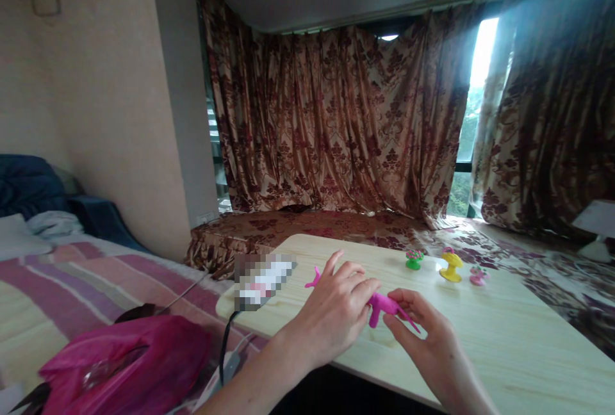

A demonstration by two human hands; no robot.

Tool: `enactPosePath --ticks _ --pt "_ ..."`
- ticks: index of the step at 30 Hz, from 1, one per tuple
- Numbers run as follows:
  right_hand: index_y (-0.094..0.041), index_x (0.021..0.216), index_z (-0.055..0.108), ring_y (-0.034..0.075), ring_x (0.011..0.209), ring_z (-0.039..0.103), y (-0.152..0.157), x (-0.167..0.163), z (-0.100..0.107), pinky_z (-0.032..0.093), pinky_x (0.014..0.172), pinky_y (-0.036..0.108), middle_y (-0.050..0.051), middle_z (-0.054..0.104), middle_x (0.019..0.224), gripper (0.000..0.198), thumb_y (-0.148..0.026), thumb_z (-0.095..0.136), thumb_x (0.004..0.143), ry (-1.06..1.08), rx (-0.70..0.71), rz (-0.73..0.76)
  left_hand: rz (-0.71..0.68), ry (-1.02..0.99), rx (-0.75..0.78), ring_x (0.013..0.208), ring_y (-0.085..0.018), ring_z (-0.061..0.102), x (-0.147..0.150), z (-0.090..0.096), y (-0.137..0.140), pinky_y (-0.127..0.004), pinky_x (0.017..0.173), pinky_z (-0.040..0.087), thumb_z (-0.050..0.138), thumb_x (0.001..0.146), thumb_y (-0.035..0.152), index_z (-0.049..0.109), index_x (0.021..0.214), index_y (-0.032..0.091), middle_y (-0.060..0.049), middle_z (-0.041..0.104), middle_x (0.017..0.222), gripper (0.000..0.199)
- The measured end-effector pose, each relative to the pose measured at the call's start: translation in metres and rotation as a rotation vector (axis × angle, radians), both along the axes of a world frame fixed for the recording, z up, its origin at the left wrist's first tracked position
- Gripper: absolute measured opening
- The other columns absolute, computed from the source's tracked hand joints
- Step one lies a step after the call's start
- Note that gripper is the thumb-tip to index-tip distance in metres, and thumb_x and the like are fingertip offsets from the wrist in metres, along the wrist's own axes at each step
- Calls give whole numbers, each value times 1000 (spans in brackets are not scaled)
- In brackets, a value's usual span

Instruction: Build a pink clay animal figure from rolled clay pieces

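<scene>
Between my hands, just above the pale wooden table (480,338), is a magenta figure (384,303) that looks like modelling clay. It has a thick body, a stubby leg pointing down and a thin tail-like strand at its right end. My left hand (331,312) grips its left end, hiding that part, with one finger raised. My right hand (427,338) pinches the right end between thumb and fingers. Beyond my left hand, a small forked magenta piece (313,278) shows on the tabletop, partly covered by the hand.
Small mushroom-like figures stand at the back right: green (414,259), yellow (450,265) and pink (478,276). A blurred-out object with a black cable (225,344) lies at the table's left. A magenta plastic bag (125,364) rests on the bed (91,280).
</scene>
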State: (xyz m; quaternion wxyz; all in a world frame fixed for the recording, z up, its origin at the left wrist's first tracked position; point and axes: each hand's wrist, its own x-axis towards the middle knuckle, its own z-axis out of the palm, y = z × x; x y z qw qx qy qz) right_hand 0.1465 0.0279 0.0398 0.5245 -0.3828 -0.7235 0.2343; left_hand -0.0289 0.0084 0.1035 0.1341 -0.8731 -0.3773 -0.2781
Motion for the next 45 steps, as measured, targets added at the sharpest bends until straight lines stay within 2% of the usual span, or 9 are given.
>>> enactPosePath --ticks 6,11,22,34,45 --pt "-22 97 57 18 84 64 5 3 -5 52 77 28 3 68 90 21 -33 59 80 -42 48 -9 13 10 9 101 -19 51 -1 -2 1 -48 109 15 52 83 15 57 93 19 -2 63 88 12" --pt "-22 98 56 18 85 65 11 5 -14 54 77 25 3 68 92 21 -35 58 81 -41 49 12 14 27 32 98 -19 52 -2 -2 1 -48 109 15 51 83 16 59 91 19 -2 63 87 12" --pt "-21 97 57 18 84 63 10 2 -16 51 80 28 3 67 89 19 -34 55 84 -45 -15 13 1 92 45 100 -20 51 -4 -6 4 -48 105 22 51 84 17 61 95 21 -3 64 86 15" --pt "-22 95 59 17 82 61 12 3 -20 49 79 27 0 66 88 16 -32 54 84 -73 -20 17 -5 105 19 103 -18 49 -4 -8 4 -46 109 15 51 85 17 61 94 22 -2 64 88 14" --pt "-23 96 58 15 81 60 15 5 -24 48 78 24 -1 65 87 15 -30 54 84 -77 -31 35 -9 110 21 102 -19 50 -4 -12 8 -48 108 15 52 84 16 61 92 21 -2 64 88 13"
